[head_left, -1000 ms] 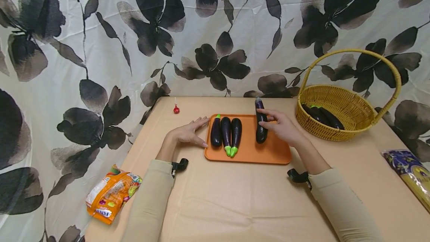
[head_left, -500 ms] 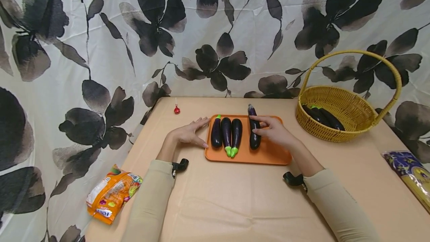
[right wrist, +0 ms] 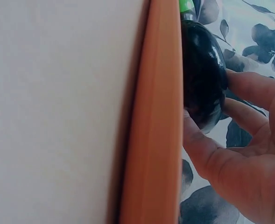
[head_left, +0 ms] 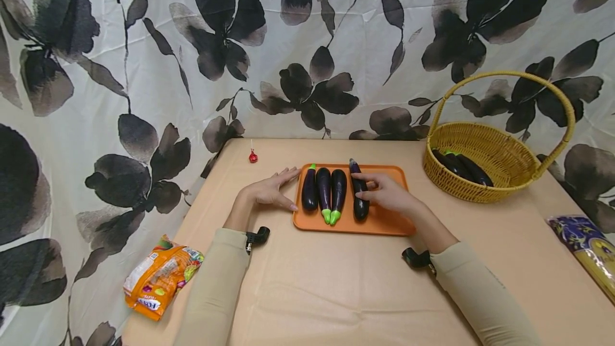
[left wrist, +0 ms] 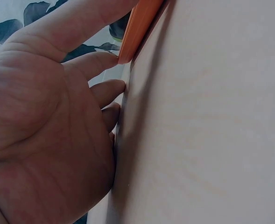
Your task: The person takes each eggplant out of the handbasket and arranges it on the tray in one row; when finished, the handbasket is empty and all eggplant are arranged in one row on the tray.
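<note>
An orange tray lies on the table. Three dark purple eggplants rest side by side on its left half, one green tip pointing away, two toward the person. Right of them, my right hand pinches another eggplant between thumb and fingers, over the tray. In the right wrist view, thumb and fingertips touch the glossy eggplant behind the tray's rim. My left hand has its fingers extended along the tray's left edge. The left wrist view shows its palm beside the tray corner.
A yellow wicker basket with a tall handle holds several eggplants at the back right. An orange snack bag lies at left, a small red wrapped item behind. A blue-and-yellow packet is at far right.
My right hand has moved the held eggplant left and toward the person over the tray, closer to the three others. The left hand has stayed at the tray's edge.
</note>
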A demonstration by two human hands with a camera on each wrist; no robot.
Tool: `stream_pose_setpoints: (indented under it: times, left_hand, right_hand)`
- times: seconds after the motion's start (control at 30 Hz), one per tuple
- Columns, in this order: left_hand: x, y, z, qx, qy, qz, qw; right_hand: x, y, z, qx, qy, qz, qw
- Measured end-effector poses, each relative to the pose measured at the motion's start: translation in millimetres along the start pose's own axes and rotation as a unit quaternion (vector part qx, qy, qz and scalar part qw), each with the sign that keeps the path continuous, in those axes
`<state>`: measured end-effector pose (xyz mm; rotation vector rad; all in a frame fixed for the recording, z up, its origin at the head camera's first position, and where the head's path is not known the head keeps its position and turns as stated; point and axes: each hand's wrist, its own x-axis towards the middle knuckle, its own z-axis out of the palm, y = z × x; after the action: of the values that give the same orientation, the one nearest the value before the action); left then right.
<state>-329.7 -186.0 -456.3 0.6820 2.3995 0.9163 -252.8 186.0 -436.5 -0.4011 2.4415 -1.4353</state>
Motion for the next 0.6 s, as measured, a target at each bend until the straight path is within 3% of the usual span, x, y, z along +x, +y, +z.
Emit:
stream_pose_setpoints:
  times: [0.2,0.6]
  left_hand:
    - [0.8,0.3,0.1,-0.001,0.000,-0.003,1.0000]
    - [0.2,1.6,1.3,0.010,0.002,-0.008,0.9999]
  right_hand:
    - [1.2,3.1,2.0,0.020,-0.016,0.007,0.9997]
    - [3.1,3.0,6.0,0.004,-0.013,0.006,0.9999]
